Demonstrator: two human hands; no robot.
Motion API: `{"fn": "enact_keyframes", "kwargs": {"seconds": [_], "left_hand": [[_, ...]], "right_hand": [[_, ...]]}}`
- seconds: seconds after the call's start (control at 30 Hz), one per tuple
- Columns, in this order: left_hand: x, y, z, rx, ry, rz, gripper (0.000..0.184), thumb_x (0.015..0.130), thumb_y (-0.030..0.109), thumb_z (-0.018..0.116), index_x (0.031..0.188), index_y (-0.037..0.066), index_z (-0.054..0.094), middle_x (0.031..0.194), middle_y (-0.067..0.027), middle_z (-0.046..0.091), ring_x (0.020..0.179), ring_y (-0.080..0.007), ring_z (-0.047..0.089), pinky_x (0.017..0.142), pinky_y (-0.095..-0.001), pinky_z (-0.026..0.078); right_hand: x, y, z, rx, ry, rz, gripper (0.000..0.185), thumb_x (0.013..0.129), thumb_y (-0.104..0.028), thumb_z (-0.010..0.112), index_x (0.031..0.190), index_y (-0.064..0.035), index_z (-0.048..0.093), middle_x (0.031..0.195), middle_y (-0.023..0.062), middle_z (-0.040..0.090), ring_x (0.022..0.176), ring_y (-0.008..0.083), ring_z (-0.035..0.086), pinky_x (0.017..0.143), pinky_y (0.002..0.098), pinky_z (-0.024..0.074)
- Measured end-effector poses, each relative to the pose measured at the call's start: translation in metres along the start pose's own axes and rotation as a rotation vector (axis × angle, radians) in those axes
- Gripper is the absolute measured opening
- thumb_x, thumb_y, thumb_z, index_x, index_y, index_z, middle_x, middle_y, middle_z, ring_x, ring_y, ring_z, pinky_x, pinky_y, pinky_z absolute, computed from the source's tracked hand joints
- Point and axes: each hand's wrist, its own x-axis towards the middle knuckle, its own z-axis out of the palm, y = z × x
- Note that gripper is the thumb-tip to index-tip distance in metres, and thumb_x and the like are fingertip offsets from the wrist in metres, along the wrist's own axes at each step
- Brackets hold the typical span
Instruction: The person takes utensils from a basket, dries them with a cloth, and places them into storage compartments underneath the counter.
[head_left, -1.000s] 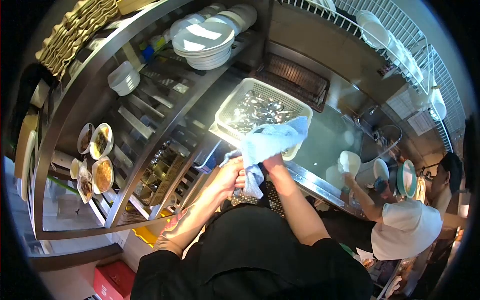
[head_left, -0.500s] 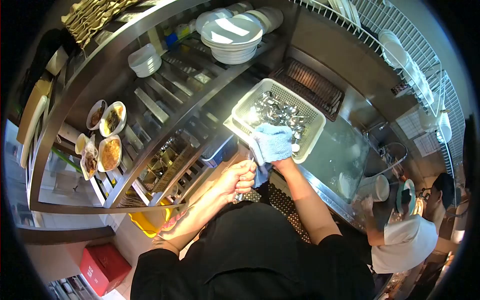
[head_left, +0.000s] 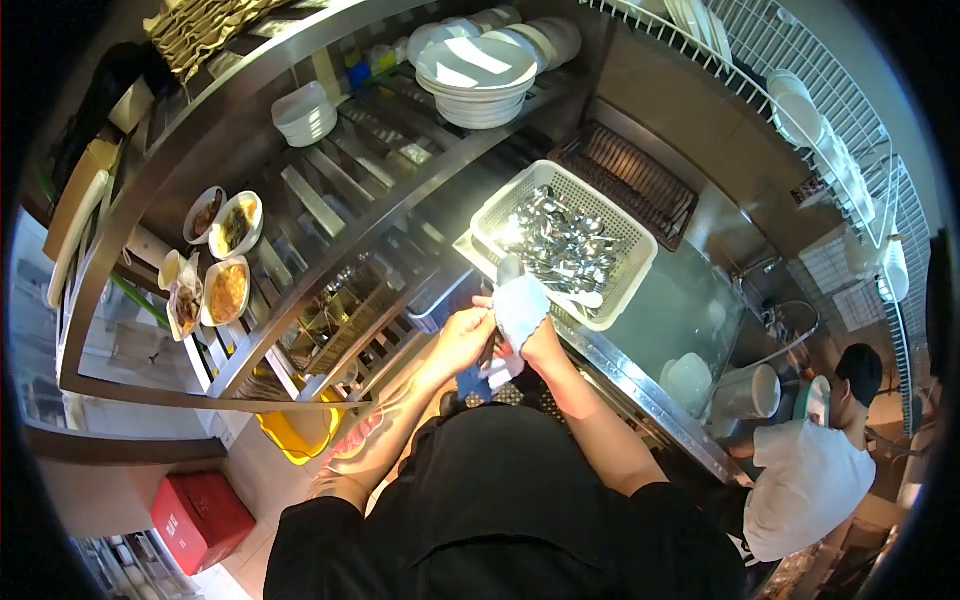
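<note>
A wet-looking steel counter (head_left: 668,308) spreads ahead and to my right, with a slatted shelf (head_left: 365,230) on my left. My left hand (head_left: 464,340) is closed on the handle of what looks like a spoon (head_left: 510,268), its bowl poking past the pale blue cloth (head_left: 522,312) bunched in my right hand (head_left: 543,346). I judge one piece in hand; a heap of cutlery (head_left: 570,240) remains in the basket (head_left: 641,265), and I can't tell which pieces the cloth has met. The basket's near rim limits my forward reach; elbow room lies toward my body, the co-worker (head_left: 808,488) well apart.
</note>
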Motion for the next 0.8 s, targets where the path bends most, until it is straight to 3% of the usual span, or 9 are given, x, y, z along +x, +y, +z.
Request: {"fn": "enact_keyframes", "kwargs": {"seconds": [0.07, 0.13, 0.2, 0.23, 0.37, 0.53, 0.6, 0.7, 0.8], "left_hand": [[-0.008, 0.023, -0.003, 1.214, 0.182, 0.317, 0.034, 0.102, 0.031, 0.06, 0.087, 0.002, 0.072, 0.075, -0.0068, 0.072, 0.059, -0.0172, 0.066, 0.055, -0.0313, 0.049], [-0.006, 0.023, -0.016, 0.89, 0.352, 0.264, 0.028, 0.095, 0.032, 0.068, 0.093, 0.005, 0.076, 0.079, -0.0097, 0.074, 0.07, -0.0188, 0.071, 0.067, -0.0349, 0.053], [0.0, 0.021, -0.017, 0.788, 0.389, 0.465, 0.025, 0.095, 0.027, 0.069, 0.1, 0.004, 0.075, 0.091, -0.0109, 0.076, 0.082, -0.0199, 0.071, 0.076, -0.0329, 0.054], [0.0, 0.023, -0.011, 0.744, 0.314, 0.474, 0.024, 0.095, 0.023, 0.069, 0.105, 0.002, 0.074, 0.101, -0.0115, 0.075, 0.09, -0.0205, 0.07, 0.084, -0.0326, 0.053], [0.006, 0.026, 0.014, 0.703, 0.252, 0.552, 0.032, 0.095, 0.017, 0.068, 0.072, -0.004, 0.057, 0.068, -0.0019, 0.05, 0.062, -0.0085, 0.045, 0.055, -0.0308, 0.036], [0.014, 0.027, 0.011, 0.73, 0.415, 0.591, 0.031, 0.094, 0.014, 0.067, 0.07, -0.003, 0.058, 0.061, -0.0012, 0.048, 0.061, -0.0079, 0.045, 0.054, -0.0306, 0.036], [0.021, 0.012, -0.004, 0.728, 0.348, 0.561, 0.024, 0.097, 0.017, 0.065, 0.081, -0.001, 0.069, 0.069, 0.0003, 0.059, 0.063, -0.0072, 0.048, 0.055, -0.0288, 0.039], [0.004, 0.001, 0.017, 0.216, 0.037, 0.191, 0.037, 0.104, 0.032, 0.058, 0.121, 0.002, 0.072, 0.09, 0.0023, 0.069, 0.071, -0.0074, 0.057, 0.061, -0.0235, 0.045], [-0.001, 0.005, 0.029, 0.126, 0.115, 0.147, 0.033, 0.103, 0.03, 0.06, 0.106, 0.0, 0.073, 0.091, -0.002, 0.069, 0.076, -0.009, 0.06, 0.064, -0.0231, 0.046]], "right_hand": [[0.007, 0.024, -0.018, -0.328, 0.049, -0.297, 0.023, 0.096, -0.016, 0.066, 0.113, -0.0014, 0.065, 0.091, 0.0079, 0.067, 0.076, 0.0142, 0.066, 0.064, 0.0304, 0.0527], [0.002, 0.017, -0.023, -0.658, 0.094, -0.587, 0.02, 0.096, -0.015, 0.067, 0.109, -0.0008, 0.065, 0.089, 0.0063, 0.067, 0.082, 0.0143, 0.067, 0.071, 0.0327, 0.0543], [-0.015, 0.009, -0.021, 0.248, -0.108, -0.047, 0.016, 0.095, -0.015, 0.066, 0.105, -0.0032, 0.062, 0.094, 0.0077, 0.066, 0.082, 0.0167, 0.067, 0.073, 0.0349, 0.0544], [-0.017, 0.011, -0.022, 0.187, -0.135, -0.033, 0.017, 0.095, -0.015, 0.065, 0.108, -0.0041, 0.062, 0.094, 0.0073, 0.065, 0.079, 0.0169, 0.066, 0.071, 0.034, 0.0539], [-0.019, 0.019, -0.019, -0.083, -0.14, -0.065, 0.014, 0.092, -0.01, 0.067, 0.104, -0.0048, 0.064, 0.096, 0.0062, 0.063, 0.076, 0.0173, 0.062, 0.068, 0.0339, 0.0528], [-0.043, 0.011, -0.022, -0.232, -0.244, -0.101, 0.012, 0.089, -0.009, 0.066, 0.101, -0.0057, 0.067, 0.097, 0.0077, 0.063, 0.083, 0.021, 0.063, 0.071, 0.0348, 0.0525], [-0.059, -0.011, -0.016, -0.073, -0.183, 0.229, 0.014, 0.089, -0.011, 0.067, 0.101, -0.0058, 0.067, 0.096, 0.0087, 0.064, 0.09, 0.0236, 0.064, 0.08, 0.0378, 0.0518], [-0.052, 0.015, -0.029, -0.315, -0.153, -0.081, 0.015, 0.089, -0.011, 0.067, 0.103, -0.0053, 0.067, 0.095, 0.0088, 0.066, 0.09, 0.0231, 0.065, 0.081, 0.0374, 0.0522], [-0.05, 0.023, -0.025, -0.261, -0.164, -0.076, 0.021, 0.089, -0.016, 0.068, 0.107, -0.0059, 0.066, 0.107, 0.012, 0.066, 0.103, 0.0294, 0.062, 0.094, 0.0429, 0.0465]]}}
